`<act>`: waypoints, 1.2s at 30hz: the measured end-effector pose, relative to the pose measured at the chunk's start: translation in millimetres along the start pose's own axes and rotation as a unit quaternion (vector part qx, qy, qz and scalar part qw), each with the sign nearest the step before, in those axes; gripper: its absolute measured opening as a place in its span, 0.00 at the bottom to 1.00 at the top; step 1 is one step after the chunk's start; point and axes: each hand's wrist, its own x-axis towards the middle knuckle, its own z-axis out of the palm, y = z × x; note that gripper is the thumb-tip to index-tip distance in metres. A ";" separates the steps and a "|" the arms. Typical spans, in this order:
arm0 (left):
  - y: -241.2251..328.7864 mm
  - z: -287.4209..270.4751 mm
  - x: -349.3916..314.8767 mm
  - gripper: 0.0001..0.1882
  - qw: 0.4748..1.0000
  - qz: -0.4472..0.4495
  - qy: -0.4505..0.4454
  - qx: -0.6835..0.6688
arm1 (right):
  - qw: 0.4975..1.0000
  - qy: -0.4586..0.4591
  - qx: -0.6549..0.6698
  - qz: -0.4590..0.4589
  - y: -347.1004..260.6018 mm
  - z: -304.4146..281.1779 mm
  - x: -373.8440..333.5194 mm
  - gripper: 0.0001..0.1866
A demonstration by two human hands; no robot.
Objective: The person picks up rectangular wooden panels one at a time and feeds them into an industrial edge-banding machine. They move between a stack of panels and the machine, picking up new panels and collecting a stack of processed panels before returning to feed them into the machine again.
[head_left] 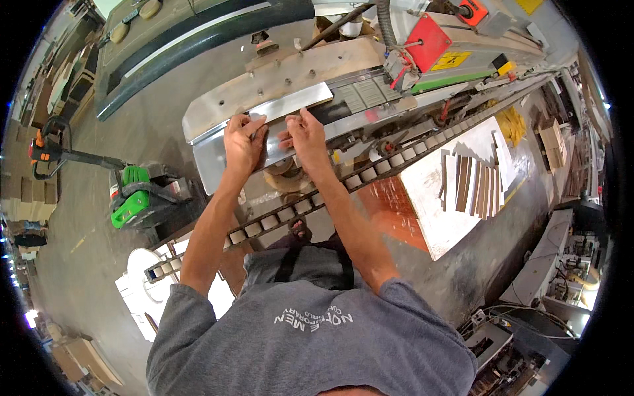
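Observation:
A long, narrow white strip [290, 102] with a pale edge lies along the fence of a machine's metal bed [210, 162]. My left hand [244, 142] is at the strip's near edge, its fingers bent and closed against it near the left end. To its right, my right hand [305, 137] hovers by the same edge with fingers bent but apart. A fingertip of it comes close to the strip; whether it touches is hard to tell. Both palms are partly hidden.
A roller rail [317, 200] crosses between my body and the bed. The machine's red and grey housing [429, 43] stands at the far right. A green pallet truck [135, 196] is on the left. Several narrow strips [470, 187] lie on a white board [436, 228] at right.

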 end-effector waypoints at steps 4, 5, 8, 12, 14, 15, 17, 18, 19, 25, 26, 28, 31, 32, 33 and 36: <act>5.0 3.1 6.3 0.12 0.999 -0.031 -0.018 -0.035 | 1.000 -0.008 -0.027 0.003 -6.7 -4.0 1.3 0.13; 9.5 5.5 8.2 0.11 0.998 -0.037 -0.020 -0.039 | 0.999 0.008 -0.031 -0.013 -7.8 -4.5 4.3 0.11; 17.3 19.9 15.6 0.09 0.998 -0.028 -0.018 -0.044 | 0.997 0.041 -0.047 -0.035 -14.4 -12.7 11.0 0.08; 37.4 47.4 28.6 0.08 0.998 -0.009 -0.014 -0.059 | 0.995 0.055 -0.079 -0.011 -19.4 -45.8 25.5 0.07; 48.6 61.9 37.7 0.07 0.999 -0.001 -0.020 -0.049 | 0.994 0.065 -0.088 -0.023 -19.4 -62.4 34.8 0.07; 54.3 67.8 40.2 0.06 0.999 0.004 -0.026 -0.036 | 0.993 0.070 -0.080 -0.044 -19.9 -69.1 37.2 0.07; 64.7 81.4 49.3 0.05 0.999 0.015 -0.035 -0.018 | 0.993 0.075 -0.070 -0.061 -21.8 -84.9 44.6 0.06; 69.2 88.6 53.5 0.05 0.999 0.027 -0.040 0.000 | 0.992 0.079 -0.078 -0.052 -22.7 -94.4 49.9 0.07; 75.6 97.0 57.0 0.05 0.999 0.025 -0.041 0.004 | 0.992 0.084 -0.085 -0.043 -24.3 -103.9 54.7 0.09; 115.1 144.2 76.9 0.09 0.997 0.031 -0.056 0.043 | 0.983 0.107 -0.142 -0.036 -37.1 -159.9 67.5 0.17; 120.8 153.6 81.4 0.09 0.997 0.035 -0.061 0.041 | 0.982 0.106 -0.154 -0.020 -43.6 -169.0 63.3 0.20; 124.1 174.5 89.8 0.10 0.996 0.054 -0.067 0.027 | 0.975 0.088 -0.186 -0.083 -72.8 -168.5 38.5 0.22; 132.0 193.9 97.1 0.12 0.996 0.072 -0.056 0.003 | 0.962 0.043 -0.212 -0.169 -80.4 -176.3 -18.3 0.20; 148.4 192.2 103.6 0.14 0.996 0.007 -0.084 -0.007 | 0.960 0.066 -0.220 -0.159 -89.4 -184.7 -42.6 0.20; 150.1 197.6 107.5 0.16 0.999 0.019 -0.047 -0.001 | 0.965 0.062 -0.208 -0.147 -97.6 -191.1 -63.3 0.19; 142.9 217.4 120.2 0.16 0.992 -0.046 -0.108 0.043 | 0.959 0.114 -0.235 -0.108 -103.2 -239.6 -95.3 0.18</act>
